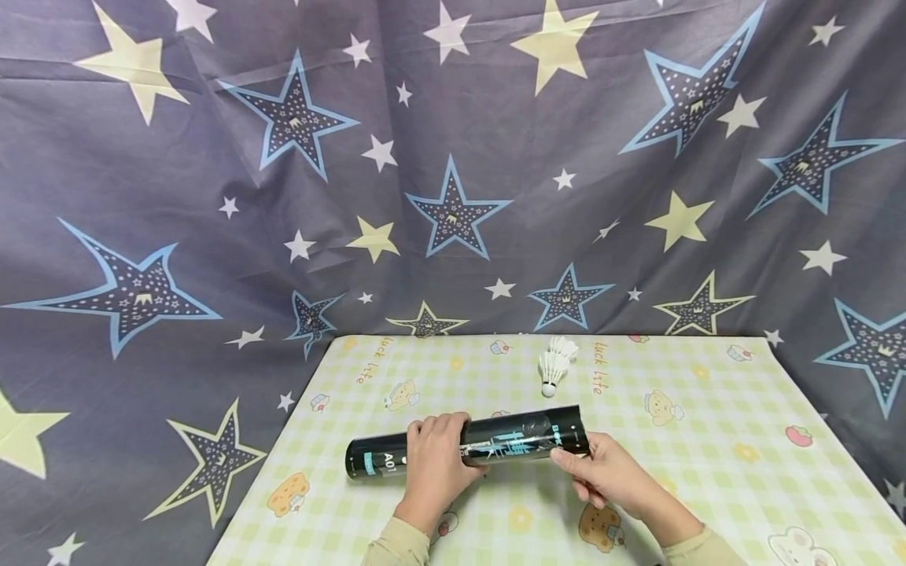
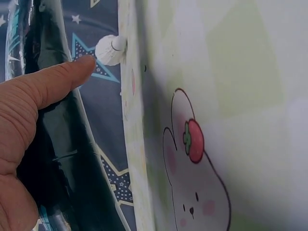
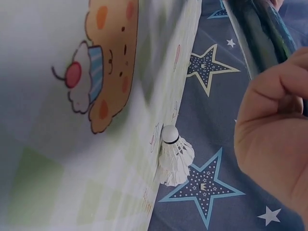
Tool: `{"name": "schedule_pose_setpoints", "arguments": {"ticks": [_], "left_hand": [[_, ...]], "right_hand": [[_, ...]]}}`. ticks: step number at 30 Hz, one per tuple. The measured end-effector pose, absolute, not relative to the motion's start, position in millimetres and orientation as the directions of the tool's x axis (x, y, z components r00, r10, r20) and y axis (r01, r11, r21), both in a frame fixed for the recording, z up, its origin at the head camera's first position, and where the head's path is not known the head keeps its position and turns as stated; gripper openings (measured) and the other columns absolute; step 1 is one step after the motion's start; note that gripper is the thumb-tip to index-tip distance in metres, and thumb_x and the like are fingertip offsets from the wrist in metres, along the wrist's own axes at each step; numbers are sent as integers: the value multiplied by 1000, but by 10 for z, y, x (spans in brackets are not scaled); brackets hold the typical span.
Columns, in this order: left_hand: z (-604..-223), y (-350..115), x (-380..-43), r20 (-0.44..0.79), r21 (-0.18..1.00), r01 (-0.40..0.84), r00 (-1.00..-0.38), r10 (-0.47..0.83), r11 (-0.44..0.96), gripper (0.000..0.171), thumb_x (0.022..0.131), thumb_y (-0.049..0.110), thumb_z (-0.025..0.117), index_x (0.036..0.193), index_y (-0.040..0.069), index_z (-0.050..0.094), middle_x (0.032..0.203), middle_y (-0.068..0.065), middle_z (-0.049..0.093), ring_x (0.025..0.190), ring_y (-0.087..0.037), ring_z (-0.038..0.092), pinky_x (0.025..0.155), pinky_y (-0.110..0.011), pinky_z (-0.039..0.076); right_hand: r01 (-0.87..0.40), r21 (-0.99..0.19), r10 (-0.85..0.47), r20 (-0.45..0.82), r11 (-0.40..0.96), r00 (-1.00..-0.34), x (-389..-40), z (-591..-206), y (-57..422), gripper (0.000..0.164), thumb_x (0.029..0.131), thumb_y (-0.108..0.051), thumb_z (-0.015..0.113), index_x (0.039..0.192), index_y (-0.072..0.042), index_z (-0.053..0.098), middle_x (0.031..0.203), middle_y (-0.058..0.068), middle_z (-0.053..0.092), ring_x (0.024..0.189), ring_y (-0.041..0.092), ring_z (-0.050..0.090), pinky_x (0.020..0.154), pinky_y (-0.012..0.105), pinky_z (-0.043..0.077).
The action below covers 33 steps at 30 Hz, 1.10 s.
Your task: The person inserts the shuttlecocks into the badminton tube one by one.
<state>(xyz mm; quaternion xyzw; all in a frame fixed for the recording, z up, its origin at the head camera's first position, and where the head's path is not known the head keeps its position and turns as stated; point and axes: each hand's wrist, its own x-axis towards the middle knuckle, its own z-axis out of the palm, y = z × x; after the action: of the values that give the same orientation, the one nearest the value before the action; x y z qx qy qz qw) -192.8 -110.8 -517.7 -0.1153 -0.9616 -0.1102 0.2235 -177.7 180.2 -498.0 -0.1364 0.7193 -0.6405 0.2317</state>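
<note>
A black shuttlecock tube with blue and white print lies nearly level, its right end a little higher. My left hand grips it left of the middle, and the thumb lies along the tube in the left wrist view. My right hand pinches the tube's right end, thumb in front and curled fingers partly hidden behind the end. Whether a cap is under those fingers cannot be made out. Beyond the tube, white feather shuttlecocks lie on the table, one behind the other; the right wrist view shows a shuttlecock too.
The table has a green checked cloth with printed cartoon animals and fruit. Behind its back edge hangs a dark grey curtain with stars.
</note>
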Motion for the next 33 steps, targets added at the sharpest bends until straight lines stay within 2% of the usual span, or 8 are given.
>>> {"name": "schedule_pose_setpoints", "arguments": {"ticks": [9,18,24,29,33], "left_hand": [[-5196,-1123,-1937,475,149,280,-861,180,948,83,49,56,93,121,29,60,108,4,70,98,-21,61,94,-46,38],[-5214,-1192,-1979,487,153,258,-860,154,954,82,50,57,92,120,28,62,109,4,71,98,-21,61,93,-46,38],[-5218,-1333,-1998,472,159,204,-875,107,966,81,51,55,92,121,26,62,111,2,71,99,-23,61,93,-47,39],[-5215,-1429,-2016,483,175,179,-872,74,968,81,50,55,92,120,24,63,110,0,71,99,-24,62,93,-49,40],[-5213,-1460,-2027,481,179,167,-875,62,970,82,50,56,92,120,24,63,110,0,71,98,-24,62,92,-48,40]], "right_hand": [[128,-984,-544,-177,127,-820,-1785,-4989,1814,40,102,-30,54,130,-2,57,50,-5,55,34,3,41,41,22,38],[74,-989,-509,-131,130,-851,-1805,-4944,1810,43,100,-29,56,140,-11,53,53,-2,59,36,6,44,37,25,40],[72,-986,-414,-130,153,-901,-1841,-4857,1963,55,98,-29,60,147,-8,45,53,-1,59,36,6,43,38,22,36],[67,-979,-290,-122,194,-949,-1950,-4877,2110,50,96,-32,64,142,-15,53,57,2,60,38,8,43,38,23,35],[86,-965,-183,-134,248,-974,-2083,-4937,2149,49,92,-37,68,136,-18,58,63,11,65,40,10,44,41,25,39]]}}
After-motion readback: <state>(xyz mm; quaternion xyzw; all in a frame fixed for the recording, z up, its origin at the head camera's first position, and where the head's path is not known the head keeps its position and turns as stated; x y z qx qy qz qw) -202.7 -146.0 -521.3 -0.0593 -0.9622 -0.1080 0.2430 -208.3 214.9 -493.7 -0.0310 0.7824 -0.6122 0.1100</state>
